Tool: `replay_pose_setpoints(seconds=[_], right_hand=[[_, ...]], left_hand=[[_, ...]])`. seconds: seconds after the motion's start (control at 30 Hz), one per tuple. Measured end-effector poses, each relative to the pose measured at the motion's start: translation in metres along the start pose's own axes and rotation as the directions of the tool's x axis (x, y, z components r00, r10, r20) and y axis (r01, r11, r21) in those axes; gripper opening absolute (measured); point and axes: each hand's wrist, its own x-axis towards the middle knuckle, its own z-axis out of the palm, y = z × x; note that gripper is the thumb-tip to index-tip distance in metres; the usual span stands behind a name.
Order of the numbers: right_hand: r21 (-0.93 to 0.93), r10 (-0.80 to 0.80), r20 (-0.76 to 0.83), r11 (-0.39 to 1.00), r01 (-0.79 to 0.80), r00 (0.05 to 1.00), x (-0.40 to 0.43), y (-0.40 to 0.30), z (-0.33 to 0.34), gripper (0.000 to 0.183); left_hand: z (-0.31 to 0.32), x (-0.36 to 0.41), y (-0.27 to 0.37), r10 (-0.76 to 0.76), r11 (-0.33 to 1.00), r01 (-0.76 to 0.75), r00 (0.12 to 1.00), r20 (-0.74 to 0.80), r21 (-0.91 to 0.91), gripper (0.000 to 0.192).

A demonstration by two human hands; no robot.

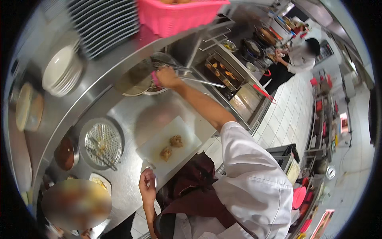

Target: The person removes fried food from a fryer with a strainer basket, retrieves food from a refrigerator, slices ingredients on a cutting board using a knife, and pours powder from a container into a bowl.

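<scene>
My right hand (167,77) reaches across the steel counter (125,110), its fingers closed on a pink handle (155,79). What the handle belongs to is hard to make out. Right by this hand are a large round pan or lid (134,79) and a metal colander (159,89). Two browned, cooked pieces of food (176,141) lie on a white cutting board (185,151). At the board's near left corner is my left hand (147,182), with loosely curled fingers; whether it pinches anything is unclear.
Fryer wells with a basket of frying pieces (222,70) and a red handle (265,93) lie right. Tongs rest in a perforated round tray (103,140). Stacked plates (61,71) and a pink basket (182,15) fill the shelf. A co-worker (301,56) stands at the stove.
</scene>
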Motion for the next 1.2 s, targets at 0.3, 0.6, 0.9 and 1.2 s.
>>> replay_pose_setpoints(seconds=[0.3, 0.6, 0.9, 1.2], right_hand=[[0.330, 0.077, 0.082, 0.939, -0.100, 0.994, 0.005, -0.019, 0.004, 0.037], [0.450, 0.124, 0.125, 0.877, -0.168, 0.984, 0.003, 0.007, 0.011, 0.036], [0.493, 0.290, 0.169, 0.803, -0.335, 0.942, 0.021, -0.006, 0.008, 0.031], [0.553, 0.398, -0.275, 0.810, -0.195, 0.875, 0.018, 0.015, 0.009, 0.029]], left_hand=[[0.124, 0.031, 0.046, 0.062, 0.979, -0.059, 0.998, -0.007, 0.197, 0.029], [0.180, 0.016, 0.072, 0.012, 0.987, 0.001, 0.997, -0.075, 0.159, 0.030], [0.152, 0.013, 0.050, 0.004, 0.999, -0.002, 0.999, -0.044, 0.040, 0.024], [0.115, 0.055, 0.051, 0.239, 0.950, -0.253, 0.966, 0.096, 0.184, 0.031]])
